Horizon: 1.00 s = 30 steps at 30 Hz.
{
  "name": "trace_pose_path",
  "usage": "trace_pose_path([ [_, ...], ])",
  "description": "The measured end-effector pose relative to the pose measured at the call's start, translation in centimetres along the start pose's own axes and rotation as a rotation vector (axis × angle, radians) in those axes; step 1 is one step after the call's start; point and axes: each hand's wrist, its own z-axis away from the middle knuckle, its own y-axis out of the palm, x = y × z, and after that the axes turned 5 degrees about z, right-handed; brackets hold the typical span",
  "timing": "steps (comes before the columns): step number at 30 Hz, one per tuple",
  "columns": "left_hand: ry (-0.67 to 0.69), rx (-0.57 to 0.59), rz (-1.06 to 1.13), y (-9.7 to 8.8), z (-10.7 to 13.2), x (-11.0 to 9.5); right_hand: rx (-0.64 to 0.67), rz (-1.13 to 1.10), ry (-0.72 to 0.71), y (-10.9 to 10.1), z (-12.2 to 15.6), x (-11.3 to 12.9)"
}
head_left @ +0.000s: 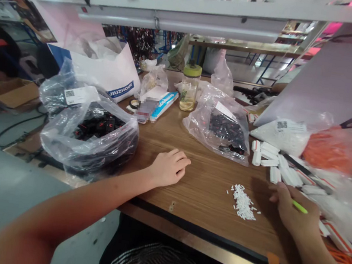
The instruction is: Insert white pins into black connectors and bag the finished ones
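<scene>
My left hand (169, 166) rests on the wooden table (201, 188) with its fingers curled loosely under; nothing shows in it. It lies just right of a clear bag of black and red parts (94, 131). My right hand (293, 207) lies near the table's front right, its fingers closed around a thin green stick (299, 206). A small heap of tiny white pieces (244, 202) sits between my hands, closer to the right one. White rectangular parts with red marks (276, 163) lie scattered just beyond my right hand.
A second clear bag of black parts (222, 127) sits mid-table. Behind it stand a jar with a yellow-green lid (189, 88), a blue and white box (157, 103) and a white carrier bag (106, 72). Orange parts in plastic (333, 152) lie at right. A shelf (193, 10) hangs overhead.
</scene>
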Motion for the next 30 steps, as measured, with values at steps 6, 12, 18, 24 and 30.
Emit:
trace_pose_path([
  [6,-0.114,0.026,-0.036,-0.5,-0.7,0.2,-0.021,-0.052,-0.011,0.1,0.1,-0.1],
  [12,-0.096,0.014,-0.035,-0.2,-0.9,0.6,-0.006,-0.063,0.0,0.2,0.1,0.0],
  [18,-0.192,-0.051,-0.045,-0.1,-1.2,1.5,-0.02,-0.098,0.027,0.0,0.3,0.4],
  [24,-0.161,-0.027,-0.053,0.1,-1.1,1.8,-0.011,-0.114,0.017,0.1,0.4,0.3],
  [30,-0.145,-0.072,-0.03,-0.5,-0.9,2.0,-0.022,-0.12,-0.02,0.0,0.4,0.5],
])
